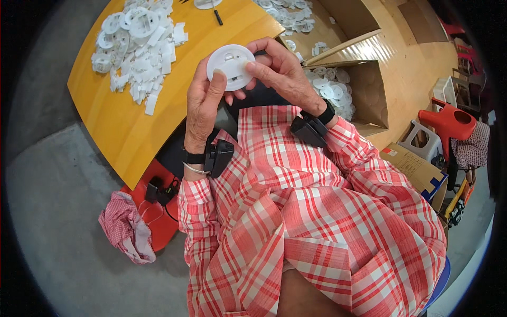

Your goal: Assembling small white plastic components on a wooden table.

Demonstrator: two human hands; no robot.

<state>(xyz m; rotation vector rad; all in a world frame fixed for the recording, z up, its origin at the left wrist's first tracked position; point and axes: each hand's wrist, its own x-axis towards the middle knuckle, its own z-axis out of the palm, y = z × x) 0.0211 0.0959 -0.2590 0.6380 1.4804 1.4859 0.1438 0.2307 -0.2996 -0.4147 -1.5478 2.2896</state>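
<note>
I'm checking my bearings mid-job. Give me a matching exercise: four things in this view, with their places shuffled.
Things:
1. round white part
2. short black stick
3. pink checked cloth
4. black boxy devices

Places:
A. lower left of the picture
B. strapped at the wrists
C. on the yellow table
D. between the left hand and right hand

Pairs: 1-D, 2-C, 3-A, 4-B

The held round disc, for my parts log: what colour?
The round plastic disc is white, best seen in the head view.
</note>
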